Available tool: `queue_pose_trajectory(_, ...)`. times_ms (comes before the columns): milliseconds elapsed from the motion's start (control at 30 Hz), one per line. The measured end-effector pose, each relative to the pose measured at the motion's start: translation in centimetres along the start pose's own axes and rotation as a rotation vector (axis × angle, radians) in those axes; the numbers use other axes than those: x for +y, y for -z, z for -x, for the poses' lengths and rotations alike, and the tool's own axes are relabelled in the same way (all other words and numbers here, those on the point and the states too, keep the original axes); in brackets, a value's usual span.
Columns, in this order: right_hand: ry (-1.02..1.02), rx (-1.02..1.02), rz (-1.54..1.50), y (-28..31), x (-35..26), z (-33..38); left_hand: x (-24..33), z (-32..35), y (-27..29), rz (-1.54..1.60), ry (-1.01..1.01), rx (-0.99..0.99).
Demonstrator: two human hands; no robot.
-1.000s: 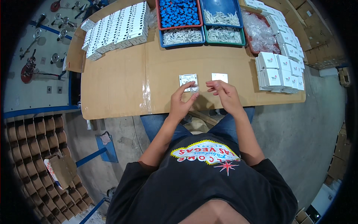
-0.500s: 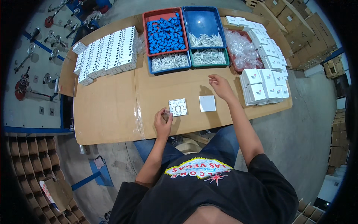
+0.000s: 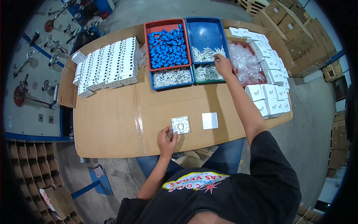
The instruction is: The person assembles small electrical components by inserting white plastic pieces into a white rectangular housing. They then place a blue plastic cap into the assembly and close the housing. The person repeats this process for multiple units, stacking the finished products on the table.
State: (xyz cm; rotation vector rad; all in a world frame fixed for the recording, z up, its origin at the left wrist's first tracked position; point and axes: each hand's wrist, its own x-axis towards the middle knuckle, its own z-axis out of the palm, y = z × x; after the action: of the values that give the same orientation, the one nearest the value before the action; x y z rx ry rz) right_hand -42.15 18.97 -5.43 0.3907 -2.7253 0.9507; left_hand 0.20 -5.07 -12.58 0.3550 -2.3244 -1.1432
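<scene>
Cardboard covers the table (image 3: 112,123) in front of us, and we take the square white plate (image 3: 180,125) lying on it, back side up, as our landmark. Our left hand (image 3: 166,136) rests just below and left of that plate, at its lower left corner, fingers curled loosely around something small and dark; we cannot tell what it is. Just to the right of the plate lies a plain white square cover (image 3: 209,120), apart from it. Our right hand (image 3: 223,64) reaches far up and to the right of the plate, fingers drawn together over the white parts in the blue tray (image 3: 207,35), at the edge where it meets the green tray (image 3: 206,72) of similar white pieces; whether it has pinched one we cannot tell. Straight above the plate sits the red tray (image 3: 167,44) full of blue parts. Up and left of the plate stand rows of small white boxes (image 3: 106,65). Right of the plate, more white boxes (image 3: 269,97) are stacked near the table's edge, beside a heap of clear plastic bags (image 3: 244,63).
</scene>
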Motion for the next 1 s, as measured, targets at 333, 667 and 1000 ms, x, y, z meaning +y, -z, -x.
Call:
queue_pose_trajectory(333,0.039,-0.056,0.263,-3.5,0.9,-3.4,0.3,0.0,0.4,-0.024,0.016,-0.039)
queue_pose_trajectory(667,-0.01,0.103,0.015,-0.5,2.0,-3.0,0.3,-0.1,-0.1,-0.02,-0.012,0.0)
queue_pose_trajectory(1000,-0.187,-0.171,-0.584,-0.6,-5.6,15.2,0.2,0.0,0.5,-0.019,-0.008,-0.02)
